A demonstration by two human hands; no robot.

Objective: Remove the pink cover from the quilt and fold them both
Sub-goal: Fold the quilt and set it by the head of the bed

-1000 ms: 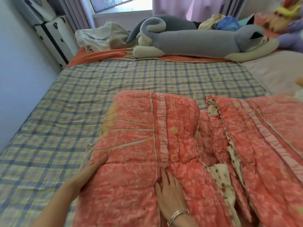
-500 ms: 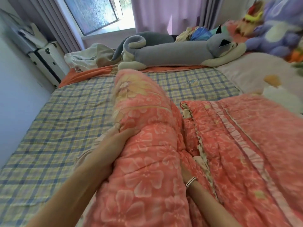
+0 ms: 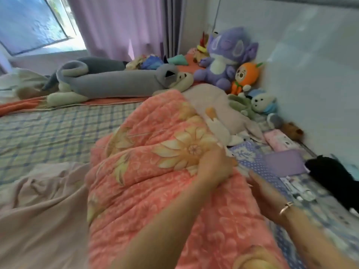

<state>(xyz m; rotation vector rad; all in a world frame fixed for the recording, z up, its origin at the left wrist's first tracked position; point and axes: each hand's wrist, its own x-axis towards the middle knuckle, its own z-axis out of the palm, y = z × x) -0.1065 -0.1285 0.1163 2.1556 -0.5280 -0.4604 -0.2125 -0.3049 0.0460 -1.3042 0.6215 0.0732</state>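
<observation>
i see l hand (image 3: 214,167) gripping quilt (image 3: 155,191) at its right edge, r hand (image 3: 266,195) flat, fingers straight, against quilt's right side; pink cover (image 3: 38,200) lies left of quilt.

1. We log the quilt (image 3: 155,171) as salmon pink, printed all over with paler blossoms and large yellow flowers.
2. Cover (image 3: 38,210): plain pale pink.
3. Bed sheet (image 3: 48,133): we read a plaid of blue, yellow and green.
4. Long plush (image 3: 116,80): grey with cream.
5. Purple plush (image 3: 223,61) has a white belly; orange plush (image 3: 245,74) sits beside it.
6. Curtain (image 3: 116,26): lilac.
</observation>
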